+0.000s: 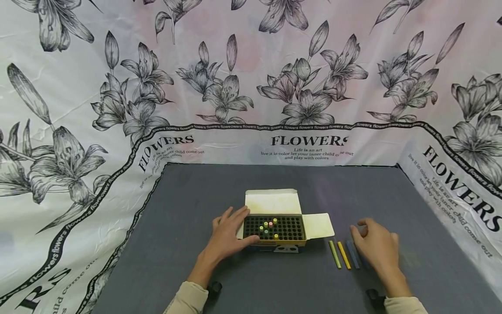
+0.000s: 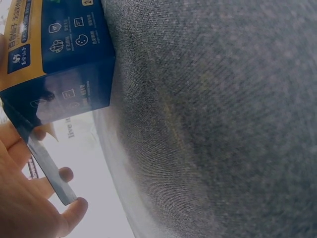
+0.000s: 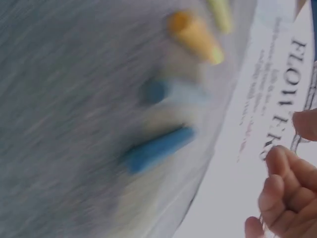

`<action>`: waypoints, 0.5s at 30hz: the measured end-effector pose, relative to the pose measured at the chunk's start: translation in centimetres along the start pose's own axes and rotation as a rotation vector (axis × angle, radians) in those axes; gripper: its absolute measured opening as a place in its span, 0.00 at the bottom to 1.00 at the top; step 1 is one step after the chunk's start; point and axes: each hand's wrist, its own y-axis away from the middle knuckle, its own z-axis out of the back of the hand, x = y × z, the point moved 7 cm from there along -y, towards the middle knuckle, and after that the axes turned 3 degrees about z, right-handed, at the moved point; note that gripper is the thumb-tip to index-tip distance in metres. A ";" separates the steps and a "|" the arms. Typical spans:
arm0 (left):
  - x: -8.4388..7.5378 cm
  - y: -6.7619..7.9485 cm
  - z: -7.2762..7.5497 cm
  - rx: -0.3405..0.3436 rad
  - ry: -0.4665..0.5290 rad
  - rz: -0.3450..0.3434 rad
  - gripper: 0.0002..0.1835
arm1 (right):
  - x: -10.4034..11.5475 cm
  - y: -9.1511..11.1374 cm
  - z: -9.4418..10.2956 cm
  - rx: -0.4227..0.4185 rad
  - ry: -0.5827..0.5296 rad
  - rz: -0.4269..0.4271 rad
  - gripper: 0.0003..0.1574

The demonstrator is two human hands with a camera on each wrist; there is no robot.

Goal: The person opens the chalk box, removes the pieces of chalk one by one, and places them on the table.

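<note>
Apparently between picks: steadying the chalk box (image 1: 290, 243) with spread left hand (image 1: 228, 235), poising loosely curled right hand (image 1: 375, 245), likely empty, near the blue chalk (image 3: 161, 149); next calling for a careful pinch.

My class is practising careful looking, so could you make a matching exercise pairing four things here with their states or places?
Things:
1. Left hand
2. Box
3. Right hand
4. Loose orange-yellow stick

States or places:
A. Flaps open
B. Between a yellow-green stick and a blue stick
C. Touching the box
D. Apart from the box, fingers bent

Pairs: 1-C; 2-A; 3-D; 4-B
</note>
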 end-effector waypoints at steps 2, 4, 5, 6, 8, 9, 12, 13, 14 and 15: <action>0.1 0.0 -0.1 0.000 0.000 0.003 0.47 | 1.7 -0.1 0.8 -0.109 -0.052 0.079 0.20; 0.1 0.0 -0.1 0.000 -0.001 0.005 0.47 | 3.6 -0.1 1.5 -0.189 -0.108 0.166 0.18; 0.1 0.0 -0.2 0.000 -0.001 0.006 0.47 | 4.5 -0.2 1.7 -0.219 -0.134 0.209 0.17; 0.1 0.0 -0.2 0.000 -0.002 0.006 0.47 | 5.4 -0.2 1.8 -0.243 -0.159 0.248 0.16; 0.1 0.0 -0.2 0.001 -0.003 0.006 0.47 | 6.9 -0.2 1.6 -0.271 -0.194 0.314 0.15; 0.1 0.0 -0.2 0.001 -0.004 0.006 0.47 | 7.7 -0.2 1.5 -0.279 -0.208 0.342 0.15; 0.1 -0.1 -0.1 0.000 -0.010 0.004 0.47 | 9.6 -0.2 0.6 -0.277 -0.246 0.409 0.15; 0.1 -0.1 -0.1 0.000 -0.011 0.003 0.47 | 10.1 -0.3 0.2 -0.269 -0.257 0.428 0.15; 0.0 -0.1 -0.1 -0.002 -0.010 0.002 0.47 | 10.6 -0.3 -0.2 -0.262 -0.268 0.444 0.16; 0.0 0.0 -0.1 -0.004 -0.008 0.001 0.47 | 11.1 -0.4 -0.5 -0.256 -0.276 0.462 0.17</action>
